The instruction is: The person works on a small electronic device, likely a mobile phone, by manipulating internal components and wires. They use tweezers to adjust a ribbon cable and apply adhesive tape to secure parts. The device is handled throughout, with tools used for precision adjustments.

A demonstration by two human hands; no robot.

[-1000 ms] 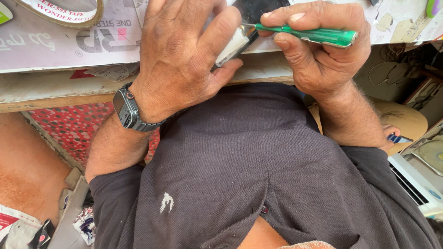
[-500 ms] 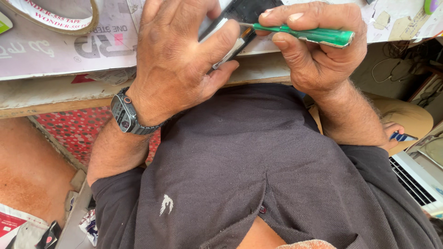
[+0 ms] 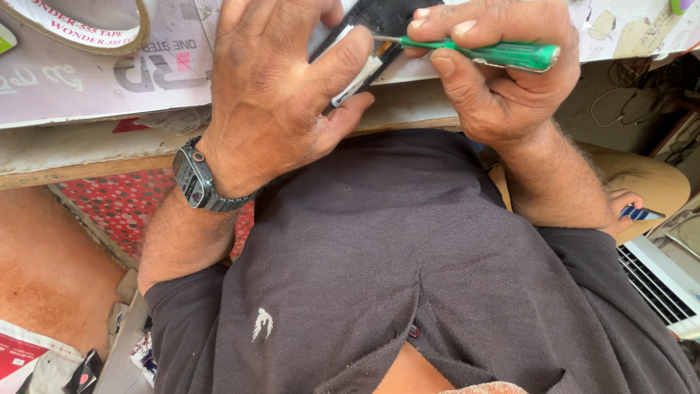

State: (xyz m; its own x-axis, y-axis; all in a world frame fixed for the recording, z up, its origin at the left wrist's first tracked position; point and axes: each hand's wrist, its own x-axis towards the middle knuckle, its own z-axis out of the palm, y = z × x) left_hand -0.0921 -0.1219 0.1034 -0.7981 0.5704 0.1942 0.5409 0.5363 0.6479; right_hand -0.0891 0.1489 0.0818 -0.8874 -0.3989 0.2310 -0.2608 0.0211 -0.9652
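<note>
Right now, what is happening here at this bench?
A person sits at a workbench. The left hand holds a small dark phone at the bench edge. The right hand grips a green-handled screwdriver, with its tip at the device's opened side. A roll of tape lies at the upper left.

A glossy green plastic screwdriver (image 3: 503, 54) is seen; the counter (image 3: 87, 157) is worn, matt wood, paper-covered.
</note>
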